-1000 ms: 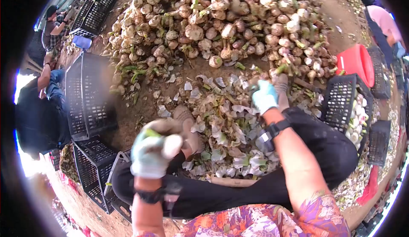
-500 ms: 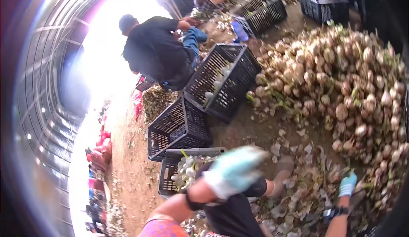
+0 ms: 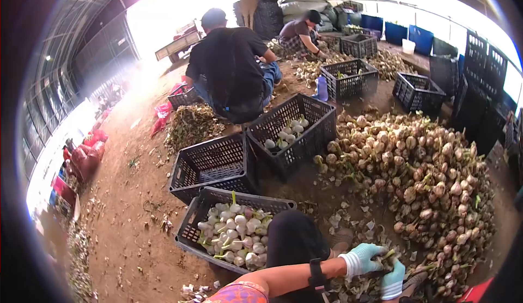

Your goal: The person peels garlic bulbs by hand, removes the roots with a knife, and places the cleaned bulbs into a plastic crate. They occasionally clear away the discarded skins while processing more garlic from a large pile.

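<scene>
My left hand (image 3: 362, 260), in a pale mint glove with a white cuff, is closed beside my right hand. My right hand (image 3: 393, 282), in the same kind of glove, is curled just below it. Between them is a garlic bulb (image 3: 388, 257), largely hidden, with a bit of greenish stem showing. Loose garlic skins lie beneath the hands. To the right rises a big heap of unpeeled garlic (image 3: 419, 177). Left of my knee stands a black crate (image 3: 190, 232) holding cleaned white garlic bulbs (image 3: 239, 229).
A black crate (image 3: 210, 164) and another with some white bulbs (image 3: 321, 134) stand ahead. A person in black (image 3: 231, 66) crouches beyond them; another person (image 3: 299, 36) sits farther back. More crates (image 3: 418, 91) and a purple bottle (image 3: 322, 89) are behind the heap.
The view has levelled and swung. My left hand has moved from near the crate of white garlic across to my right hand, which was at the heap's edge; they are now together.
</scene>
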Demonstrator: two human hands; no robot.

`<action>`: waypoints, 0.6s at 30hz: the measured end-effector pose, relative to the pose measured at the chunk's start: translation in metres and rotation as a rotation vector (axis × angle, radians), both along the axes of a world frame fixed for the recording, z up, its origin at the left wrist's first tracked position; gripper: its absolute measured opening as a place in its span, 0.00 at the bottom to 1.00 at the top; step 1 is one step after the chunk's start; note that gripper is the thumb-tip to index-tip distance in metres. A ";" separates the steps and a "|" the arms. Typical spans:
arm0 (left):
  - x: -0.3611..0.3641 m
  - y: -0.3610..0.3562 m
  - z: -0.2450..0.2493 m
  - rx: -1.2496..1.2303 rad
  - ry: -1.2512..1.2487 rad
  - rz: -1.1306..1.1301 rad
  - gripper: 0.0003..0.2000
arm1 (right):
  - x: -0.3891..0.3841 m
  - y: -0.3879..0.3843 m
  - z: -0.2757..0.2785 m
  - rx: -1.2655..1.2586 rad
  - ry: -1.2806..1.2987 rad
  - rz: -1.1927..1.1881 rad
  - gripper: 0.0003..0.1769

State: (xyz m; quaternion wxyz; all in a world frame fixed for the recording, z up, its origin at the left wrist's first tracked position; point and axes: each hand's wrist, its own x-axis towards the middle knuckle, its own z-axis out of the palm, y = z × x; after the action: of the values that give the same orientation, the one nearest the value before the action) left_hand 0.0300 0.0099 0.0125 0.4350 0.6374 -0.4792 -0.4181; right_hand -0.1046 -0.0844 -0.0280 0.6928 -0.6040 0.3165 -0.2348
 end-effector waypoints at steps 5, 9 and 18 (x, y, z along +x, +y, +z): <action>0.000 0.005 -0.008 -0.079 -0.189 -0.015 0.26 | -0.016 0.014 0.031 -0.140 0.110 0.180 0.18; -0.008 0.010 -0.004 0.010 -0.040 0.009 0.23 | -0.015 0.022 0.045 -0.512 0.212 0.169 0.12; -0.007 0.006 -0.015 0.109 0.892 -0.128 0.24 | -0.029 0.030 0.058 -0.444 0.167 0.001 0.13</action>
State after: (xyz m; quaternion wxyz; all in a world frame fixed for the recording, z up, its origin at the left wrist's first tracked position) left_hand 0.0231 0.0158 -0.0028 0.5381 0.3862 -0.2607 -0.7024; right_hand -0.1331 -0.0543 0.0302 0.5145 -0.7591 0.3127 -0.2475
